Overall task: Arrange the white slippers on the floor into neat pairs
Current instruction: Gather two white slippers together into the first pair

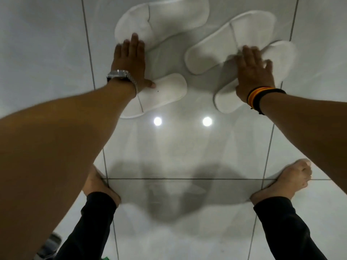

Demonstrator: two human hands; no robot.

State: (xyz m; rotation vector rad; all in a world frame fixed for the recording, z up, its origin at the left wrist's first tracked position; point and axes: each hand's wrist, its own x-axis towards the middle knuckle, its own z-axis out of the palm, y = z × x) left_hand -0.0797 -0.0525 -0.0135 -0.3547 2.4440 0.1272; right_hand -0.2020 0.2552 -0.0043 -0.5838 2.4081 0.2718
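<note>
Several white slippers lie scattered on the glossy tiled floor. The far left slipper point(169, 17) is the largest in view. A middle slipper point(216, 47) lies at a slant to its right. The near left slipper point(165, 92) is partly under my left wrist. My left hand point(131, 59) is flat with fingers apart; its fingertips touch the far left slipper's edge and its thumb rests on the near left one. My right hand point(253, 74) lies on the right slipper point(279, 59), its blurred fingers curled over the slipper's upper beside the middle slipper.
My bare feet point(283, 182) stand wide apart on the white tiles point(47, 44), with dark trouser legs below. Two ceiling lights point(157, 121) reflect on the floor between the slippers and my feet. A grey object point(50, 243) sits at the bottom left.
</note>
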